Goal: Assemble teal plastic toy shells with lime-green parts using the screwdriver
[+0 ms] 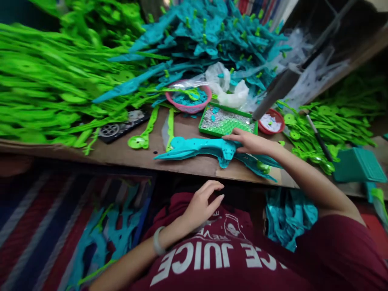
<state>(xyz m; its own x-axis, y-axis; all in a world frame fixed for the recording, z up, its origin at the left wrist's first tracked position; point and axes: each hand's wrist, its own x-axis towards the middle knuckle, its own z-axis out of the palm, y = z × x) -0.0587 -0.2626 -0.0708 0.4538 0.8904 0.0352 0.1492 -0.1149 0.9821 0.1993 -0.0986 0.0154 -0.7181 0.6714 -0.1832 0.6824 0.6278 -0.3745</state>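
Observation:
A long turquoise plastic part (197,144), like a shaped toy shell, lies across the near edge of the workbench. My right hand (250,142) is on its right half, the fingers bent over the top edge and gripping it; the fingertips' undersides are hidden. More turquoise plastic and a bit of green show beneath and right of that hand. My left hand (204,204) is held in front of my shirt, below the bench edge, with loosely stretched fingers and nothing in them. Just beyond the part stands a green tray (209,130) of small metallic pieces, probably screws.
Green plastic parts (39,81) are heaped at left, turquoise ones (209,36) at the back. A pink bowl (189,108) and a red bowl (274,129) hold small pieces. A grey rod-like tool (277,91) hangs near the tray. A teal box (359,165) stands at right.

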